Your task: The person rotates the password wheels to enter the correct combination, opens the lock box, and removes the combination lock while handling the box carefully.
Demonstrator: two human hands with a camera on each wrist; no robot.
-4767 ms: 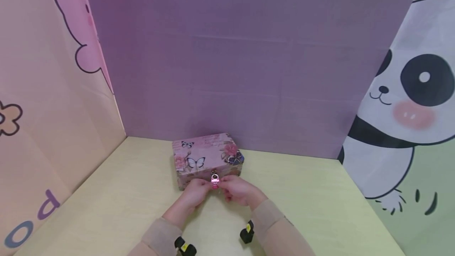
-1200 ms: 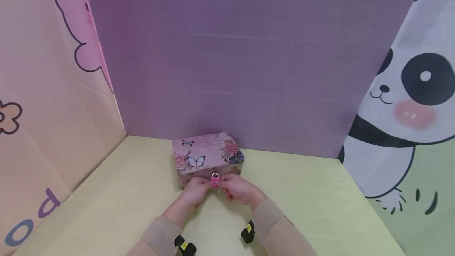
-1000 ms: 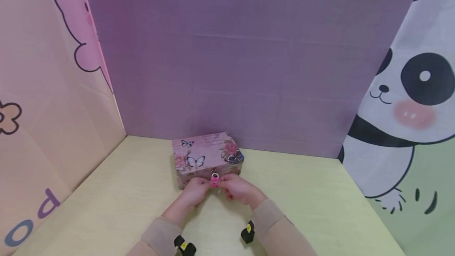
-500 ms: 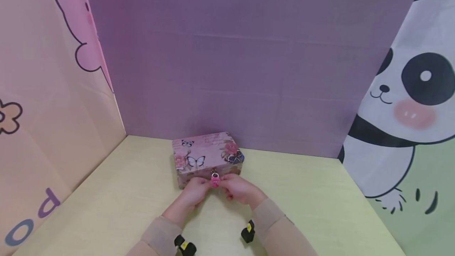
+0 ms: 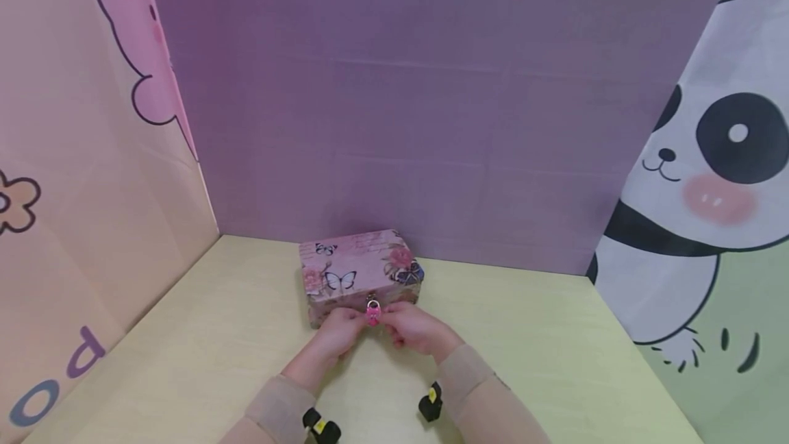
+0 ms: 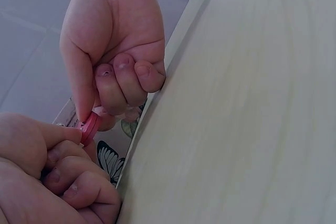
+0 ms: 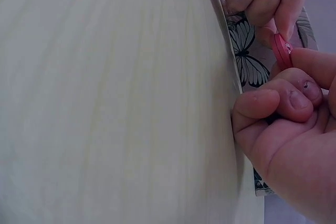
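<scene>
A small pink padlock (image 5: 372,315) hangs by its silver shackle at the front clasp of a pink butterfly-and-rose box (image 5: 354,266). The box's lid is down. From the left side my left hand (image 5: 337,334) pinches the padlock's body between thumb and forefinger. My right hand (image 5: 419,329) pinches the same padlock from the right. Both wrist views show the thumbs pressed against the pink body (image 6: 90,128), other fingers curled in. Whether the shackle is locked cannot be made out.
The box stands on a pale wooden table (image 5: 524,348), close to a purple back wall (image 5: 394,122). Printed side panels stand left and right, one with a panda (image 5: 709,156). Black wrist devices (image 5: 430,403) hang under the sleeves.
Both hands stay at the padlock, which has hardly moved. Its front looked bright and shiny several seconds ago and now shows plain pink, so its tilt seems slightly different.
</scene>
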